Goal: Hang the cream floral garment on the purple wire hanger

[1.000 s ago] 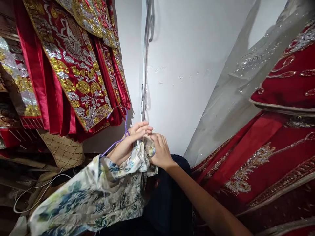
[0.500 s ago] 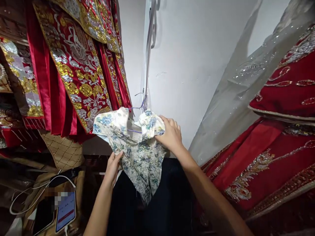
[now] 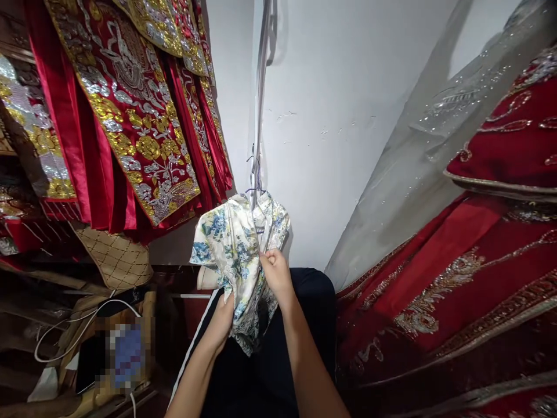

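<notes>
A small short-sleeved floral shirt (image 3: 237, 247), cream with blue and yellow flowers, hangs on a thin purple hanger (image 3: 260, 174) by a pale upright pole (image 3: 260, 93). My right hand (image 3: 277, 276) is closed in a pinch on the shirt's front edge, just below the neck opening. Lower down, my left hand (image 3: 221, 325) grips the side of the shirt; its thumb shows, while the other fingers are hidden by the fabric. Dark trousers (image 3: 311, 325) on my legs lie beneath the shirt's hem.
Red costumes with gold and silver sequins (image 3: 148, 145) hang at left. To the right are a red beaded dress (image 3: 470, 273) and a sheer glittery fabric (image 3: 391, 180). A bamboo stool (image 3: 150, 307) at lower left bears blurred phones and a white cable (image 3: 93, 316).
My right hand has moved from the shirt's shoulder down and left to its front edge. My left hand has shifted down and right. The shirt has turned, its front edges drawn closer together.
</notes>
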A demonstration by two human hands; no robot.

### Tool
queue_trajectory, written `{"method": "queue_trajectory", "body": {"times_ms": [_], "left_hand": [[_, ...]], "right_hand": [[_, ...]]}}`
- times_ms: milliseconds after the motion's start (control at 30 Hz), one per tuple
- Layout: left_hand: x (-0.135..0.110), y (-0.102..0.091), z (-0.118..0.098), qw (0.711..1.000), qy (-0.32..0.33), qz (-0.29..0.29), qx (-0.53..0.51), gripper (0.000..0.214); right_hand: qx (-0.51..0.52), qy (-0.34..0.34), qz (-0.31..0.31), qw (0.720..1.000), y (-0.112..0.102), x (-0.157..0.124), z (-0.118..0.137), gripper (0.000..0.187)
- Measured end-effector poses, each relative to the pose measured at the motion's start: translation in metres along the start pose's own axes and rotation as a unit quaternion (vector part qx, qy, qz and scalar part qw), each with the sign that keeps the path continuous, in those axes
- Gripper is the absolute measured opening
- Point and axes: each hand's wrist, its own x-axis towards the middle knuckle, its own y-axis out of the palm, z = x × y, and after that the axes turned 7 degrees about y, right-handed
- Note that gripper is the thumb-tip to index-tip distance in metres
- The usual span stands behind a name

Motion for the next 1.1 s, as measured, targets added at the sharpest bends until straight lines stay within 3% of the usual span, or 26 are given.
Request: {"method": "queue_trajectory", "body": {"times_ms": [133, 200, 300, 367, 433, 467, 533, 600, 667, 700, 800, 933, 1100], "left_hand": [[-0.007, -0.002, -0.007, 0.999, -0.033, -0.013, -0.026, 0.051], [-0.004, -0.007, -0.013, 0.998, -0.013, -0.048, -0.038, 0.049], [0.007, -0.027, -0.02, 0.977, 0.111, -0.185, 0.008, 0.042], [0.011, -0.043, -0.023, 0.933, 0.221, -0.273, 0.082, 0.041], [0.01, -0.05, -0.023, 0.882, 0.303, -0.325, 0.157, 0.04], [0.007, -0.047, -0.022, 0.87, 0.326, -0.322, 0.183, 0.038], [-0.003, -0.03, -0.019, 0.894, 0.322, -0.221, 0.22, 0.03], [-0.013, -0.003, -0.014, 0.931, 0.278, -0.04, 0.233, 0.027], [-0.019, 0.023, -0.012, 0.938, 0.244, 0.09, 0.232, 0.027], [-0.02, 0.032, -0.013, 0.936, 0.239, 0.118, 0.231, 0.023], [-0.014, 0.043, -0.021, 0.924, 0.248, 0.122, 0.263, 0.009], [-0.006, 0.042, -0.029, 0.901, 0.265, 0.122, 0.32, 0.012], [-0.013, 0.046, -0.02, 0.913, 0.265, 0.128, 0.284, 0.01]], "right_hand": [[-0.059, 0.044, 0.037, 0.997, -0.008, 0.007, -0.008, 0.016], [-0.044, 0.074, 0.057, 0.995, -0.01, -0.002, -0.02, 0.015], [0.006, 0.13, 0.131, 0.983, -0.012, -0.017, -0.033, 0.018], [0.021, 0.153, 0.171, 0.973, -0.013, -0.023, -0.034, 0.023], [0.022, 0.158, 0.186, 0.969, -0.013, -0.026, -0.032, 0.027], [0.019, 0.159, 0.193, 0.968, -0.012, -0.027, -0.03, 0.029], [0.012, 0.162, 0.211, 0.964, -0.01, -0.029, -0.028, 0.032], [0.006, 0.165, 0.224, 0.96, -0.01, -0.031, -0.026, 0.035], [0.009, 0.166, 0.223, 0.961, -0.011, -0.032, -0.025, 0.036], [0.013, 0.165, 0.221, 0.961, -0.014, -0.033, -0.024, 0.035], [0.03, 0.174, 0.229, 0.957, -0.023, -0.033, -0.019, 0.031], [0.089, 0.184, 0.227, 0.952, -0.033, -0.035, -0.015, 0.032], [0.154, 0.166, 0.268, 0.936, -0.035, -0.04, -0.017, 0.041]]}}
